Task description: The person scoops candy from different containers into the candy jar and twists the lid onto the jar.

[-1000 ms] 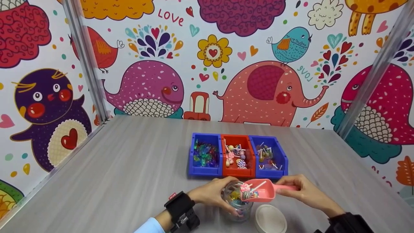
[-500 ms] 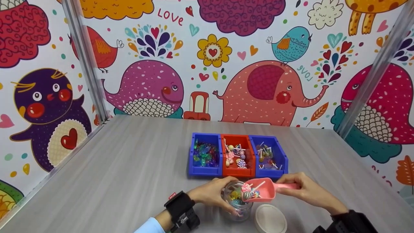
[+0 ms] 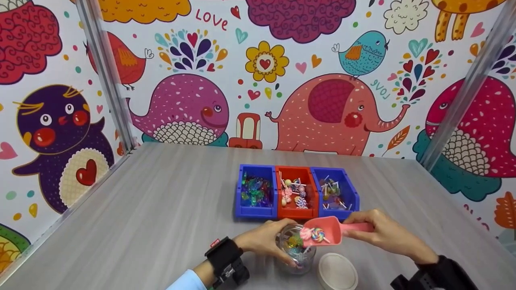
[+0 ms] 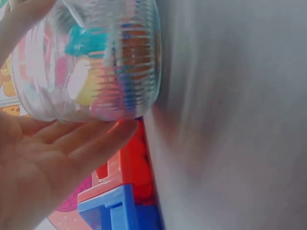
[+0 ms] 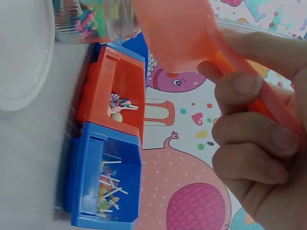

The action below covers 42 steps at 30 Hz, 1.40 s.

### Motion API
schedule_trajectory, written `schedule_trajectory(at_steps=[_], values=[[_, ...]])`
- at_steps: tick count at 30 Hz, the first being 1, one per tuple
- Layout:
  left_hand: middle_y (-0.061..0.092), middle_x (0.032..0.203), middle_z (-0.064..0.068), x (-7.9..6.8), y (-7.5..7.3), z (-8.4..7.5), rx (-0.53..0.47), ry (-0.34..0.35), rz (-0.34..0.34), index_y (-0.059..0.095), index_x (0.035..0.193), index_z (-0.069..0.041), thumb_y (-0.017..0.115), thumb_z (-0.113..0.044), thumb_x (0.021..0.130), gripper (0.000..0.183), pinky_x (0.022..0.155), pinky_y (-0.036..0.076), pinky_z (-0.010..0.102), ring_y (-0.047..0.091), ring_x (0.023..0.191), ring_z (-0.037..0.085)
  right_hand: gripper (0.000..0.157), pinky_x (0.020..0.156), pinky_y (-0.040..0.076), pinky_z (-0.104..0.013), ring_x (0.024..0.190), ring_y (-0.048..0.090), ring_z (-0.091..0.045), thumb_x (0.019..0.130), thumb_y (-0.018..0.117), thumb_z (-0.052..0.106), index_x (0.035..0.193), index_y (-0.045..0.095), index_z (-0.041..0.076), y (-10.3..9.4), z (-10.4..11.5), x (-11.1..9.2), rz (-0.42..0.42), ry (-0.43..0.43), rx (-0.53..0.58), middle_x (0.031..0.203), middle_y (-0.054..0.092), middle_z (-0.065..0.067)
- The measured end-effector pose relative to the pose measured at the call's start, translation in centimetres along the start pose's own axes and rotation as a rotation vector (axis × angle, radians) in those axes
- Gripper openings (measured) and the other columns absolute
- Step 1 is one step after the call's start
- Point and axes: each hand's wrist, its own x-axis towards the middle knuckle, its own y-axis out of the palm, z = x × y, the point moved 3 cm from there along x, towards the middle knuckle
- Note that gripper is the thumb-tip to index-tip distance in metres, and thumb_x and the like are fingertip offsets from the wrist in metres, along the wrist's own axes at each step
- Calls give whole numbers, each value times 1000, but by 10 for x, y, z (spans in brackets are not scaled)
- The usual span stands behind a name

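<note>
My left hand (image 3: 269,241) holds a clear glass jar (image 3: 300,264) upright on the table, fingers and thumb around its side. Colourful pieces lie inside the jar, seen through its glass in the left wrist view. My right hand (image 3: 383,233) grips the handle of a pink scoop (image 3: 331,230), its fingers curled round it in the right wrist view. The scoop is tilted over the jar's mouth. On it lie small lollipops, among them a rainbow swirl lollipop (image 3: 317,235) and a pink one (image 3: 306,233).
A whitish round lid (image 3: 338,272) lies right of the jar. Behind stand three joined bins: a blue bin (image 3: 256,211) with translucent coloured pieces, a red bin (image 3: 296,213) with lollipops, and another blue bin (image 3: 338,214) with sticked candies. Patterned walls enclose the table.
The scoop has risen slightly and tilted more toward the jar. A dark striped lollipop has left the scoop, and a white stick now shows at the jar's mouth. My left hand stays put.
</note>
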Motion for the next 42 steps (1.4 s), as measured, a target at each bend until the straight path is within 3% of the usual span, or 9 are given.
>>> schedule_trajectory(at_steps=[5, 9, 13, 19, 27, 31, 35, 40, 42], values=[[56, 115, -3, -1, 1, 0, 45, 37, -16, 45, 123, -16, 81, -30, 62, 73, 86, 37, 24, 47, 101, 7, 23, 47, 42, -18, 58, 48, -1, 84, 61, 28, 90, 66, 6, 1, 12, 0, -52, -37, -142, 71, 61, 6], [56, 114, -5, -1, 0, 0, 40, 23, -15, 44, 124, -17, 81, -30, 62, 73, 86, 38, 24, 47, 101, 8, 23, 45, 41, -15, 53, 45, 3, 82, 62, 31, 85, 66, 8, 4, 23, 1, -112, -109, -276, 64, 57, 9], [55, 113, -6, 0, 0, 0, 24, 5, -14, 44, 125, -17, 81, -30, 62, 74, 86, 38, 24, 46, 101, 9, 26, 50, 45, -14, 55, 50, 4, 81, 62, 34, 85, 67, 9, 8, 30, 3, -156, -165, -384, 70, 64, 5], [55, 113, -6, 0, 0, 0, 30, 12, -9, 44, 125, -16, 80, -30, 62, 74, 86, 38, 24, 47, 100, 8, 20, 56, 49, -16, 62, 60, -4, 78, 67, 27, 87, 68, 10, 9, 35, 2, -221, -240, -447, 76, 67, 1], [55, 114, -6, 0, 0, 2, 18, 29, -9, 44, 124, -17, 81, -30, 62, 73, 90, 36, 26, 48, 103, 6, 19, 56, 50, -18, 62, 61, -6, 76, 69, 24, 88, 67, 9, 5, 36, -1, -276, -290, -453, 77, 67, -1], [56, 114, -5, 0, 0, 1, 17, 33, -15, 44, 124, -17, 81, -30, 61, 74, 89, 37, 25, 48, 102, 7, 17, 52, 48, -17, 60, 55, 0, 76, 69, 21, 88, 67, 9, 2, 35, -3, -301, -274, -373, 75, 65, 3], [56, 114, -3, 0, 0, 1, -9, 43, -17, 44, 125, -17, 81, -28, 61, 75, 86, 40, 22, 50, 101, 6, 14, 43, 40, -17, 53, 46, -1, 75, 69, 6, 89, 67, 8, -4, 29, -6, -295, -310, -164, 68, 60, 5], [56, 114, -3, 0, 1, 1, -13, 43, -11, 44, 124, -17, 81, -28, 61, 74, 83, 40, 20, 50, 100, 5, 21, 36, 31, -18, 45, 39, -8, 75, 63, -9, 89, 67, 6, -8, 12, -9, -161, -370, 64, 58, 51, -1], [56, 113, -3, 0, 1, 1, -5, 39, -8, 44, 124, -16, 81, -28, 61, 74, 83, 40, 19, 50, 99, 5, 21, 36, 30, -19, 44, 38, -10, 76, 61, -10, 89, 67, 5, -8, 7, -10, -108, -351, 115, 58, 52, -3]])
